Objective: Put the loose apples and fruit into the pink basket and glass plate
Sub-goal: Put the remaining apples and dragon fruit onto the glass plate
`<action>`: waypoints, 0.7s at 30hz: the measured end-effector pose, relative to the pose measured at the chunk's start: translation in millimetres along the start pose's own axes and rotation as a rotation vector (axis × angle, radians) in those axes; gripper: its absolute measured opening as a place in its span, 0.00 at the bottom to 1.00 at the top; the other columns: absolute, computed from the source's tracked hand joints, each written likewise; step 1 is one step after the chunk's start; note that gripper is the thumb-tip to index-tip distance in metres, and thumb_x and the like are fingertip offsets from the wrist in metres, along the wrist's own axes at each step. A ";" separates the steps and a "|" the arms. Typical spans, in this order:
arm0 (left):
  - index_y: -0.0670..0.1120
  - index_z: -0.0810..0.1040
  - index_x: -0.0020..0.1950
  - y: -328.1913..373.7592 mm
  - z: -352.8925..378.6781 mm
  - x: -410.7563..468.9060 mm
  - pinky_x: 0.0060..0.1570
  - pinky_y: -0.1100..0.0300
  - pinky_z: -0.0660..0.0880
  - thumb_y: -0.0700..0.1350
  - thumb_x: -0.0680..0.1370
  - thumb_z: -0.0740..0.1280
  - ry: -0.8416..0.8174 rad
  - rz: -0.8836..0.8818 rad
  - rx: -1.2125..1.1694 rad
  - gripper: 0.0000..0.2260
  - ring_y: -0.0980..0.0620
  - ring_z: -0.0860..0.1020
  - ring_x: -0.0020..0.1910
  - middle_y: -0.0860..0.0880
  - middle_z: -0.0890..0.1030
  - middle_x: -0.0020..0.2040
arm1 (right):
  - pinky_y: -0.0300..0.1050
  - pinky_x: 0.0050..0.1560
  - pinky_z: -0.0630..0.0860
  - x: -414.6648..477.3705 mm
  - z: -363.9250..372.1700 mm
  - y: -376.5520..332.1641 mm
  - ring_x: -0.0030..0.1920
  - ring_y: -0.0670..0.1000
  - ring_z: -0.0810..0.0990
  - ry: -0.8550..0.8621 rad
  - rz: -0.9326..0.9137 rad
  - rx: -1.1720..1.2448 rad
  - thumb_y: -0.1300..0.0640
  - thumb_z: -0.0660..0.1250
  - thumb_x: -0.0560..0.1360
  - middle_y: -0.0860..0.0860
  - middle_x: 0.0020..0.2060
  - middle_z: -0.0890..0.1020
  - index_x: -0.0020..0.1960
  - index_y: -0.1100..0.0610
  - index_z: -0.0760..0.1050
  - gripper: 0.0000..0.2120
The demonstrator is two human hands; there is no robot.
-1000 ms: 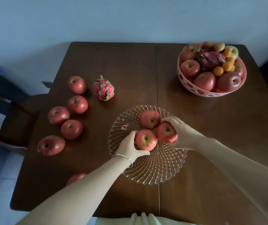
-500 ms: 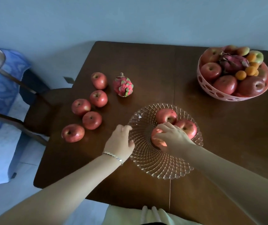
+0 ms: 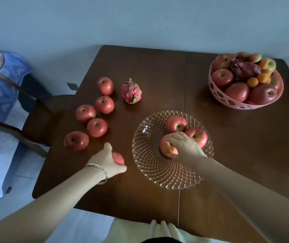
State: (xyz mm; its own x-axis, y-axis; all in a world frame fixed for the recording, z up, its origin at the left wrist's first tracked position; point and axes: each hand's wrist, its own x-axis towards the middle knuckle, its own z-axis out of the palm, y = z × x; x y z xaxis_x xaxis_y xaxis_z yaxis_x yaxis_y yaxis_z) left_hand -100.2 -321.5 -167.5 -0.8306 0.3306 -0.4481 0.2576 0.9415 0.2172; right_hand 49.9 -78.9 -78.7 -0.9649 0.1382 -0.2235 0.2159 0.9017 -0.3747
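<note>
We stand partway: our right hand (image 3: 184, 146) grips a round red apple (image 3: 166, 149) on the cut-glass plate (image 3: 157, 181) beside two more, and our left hand (image 3: 107, 162) clasps a loose red apple (image 3: 118, 157). Beyond the left hand, five more apples (image 3: 97, 127) and a pink dragon fruit (image 3: 131, 91) remain. The pink perforated basket (image 3: 227, 100) is heaped.

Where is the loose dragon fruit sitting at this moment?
In the head view the loose dragon fruit lies on the table, left of centre, just right of the farthest loose apple and beyond the glass plate.
</note>
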 end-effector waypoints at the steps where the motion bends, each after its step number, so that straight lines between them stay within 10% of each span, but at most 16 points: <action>1: 0.54 0.65 0.53 30.6 -34.7 -29.9 0.34 0.59 0.76 0.68 0.52 0.72 -0.003 0.046 -0.029 0.36 0.52 0.78 0.35 0.54 0.76 0.40 | 0.41 0.65 0.65 -1.0 1.2 1.8 0.69 0.46 0.64 0.005 -0.001 0.007 0.54 0.68 0.74 0.44 0.67 0.70 0.67 0.50 0.70 0.22; 7: 0.54 0.66 0.61 130.3 -62.8 -84.6 0.59 0.54 0.71 0.56 0.63 0.73 -0.167 0.275 -0.112 0.30 0.46 0.72 0.59 0.48 0.72 0.58 | 0.47 0.65 0.70 -15.2 -10.2 8.2 0.64 0.52 0.70 0.106 -0.007 0.233 0.65 0.71 0.68 0.53 0.63 0.72 0.65 0.54 0.72 0.26; 12: 0.51 0.62 0.63 160.8 -28.2 -98.1 0.58 0.55 0.73 0.54 0.62 0.76 -0.228 0.236 -0.316 0.36 0.48 0.73 0.60 0.51 0.74 0.57 | 0.32 0.42 0.73 -56.9 -8.8 11.4 0.39 0.37 0.72 -0.253 0.066 0.263 0.52 0.75 0.66 0.43 0.63 0.65 0.72 0.43 0.55 0.42; 21: 0.48 0.64 0.66 171.0 -15.4 -103.1 0.56 0.58 0.74 0.49 0.70 0.73 -0.099 0.281 -0.593 0.29 0.49 0.76 0.54 0.49 0.69 0.59 | 0.46 0.56 0.75 -71.2 9.5 30.0 0.57 0.53 0.77 0.019 0.327 0.304 0.50 0.76 0.62 0.48 0.61 0.69 0.68 0.47 0.65 0.37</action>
State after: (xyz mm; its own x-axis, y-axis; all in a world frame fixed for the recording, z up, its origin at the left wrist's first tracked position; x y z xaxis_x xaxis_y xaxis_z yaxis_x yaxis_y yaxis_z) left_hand 21.8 -195.6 -70.8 -0.7149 0.5893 -0.3763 0.1187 0.6327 0.7653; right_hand 126.4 -65.6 -82.5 -0.8404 0.4065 -0.3584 0.5418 0.6481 -0.5351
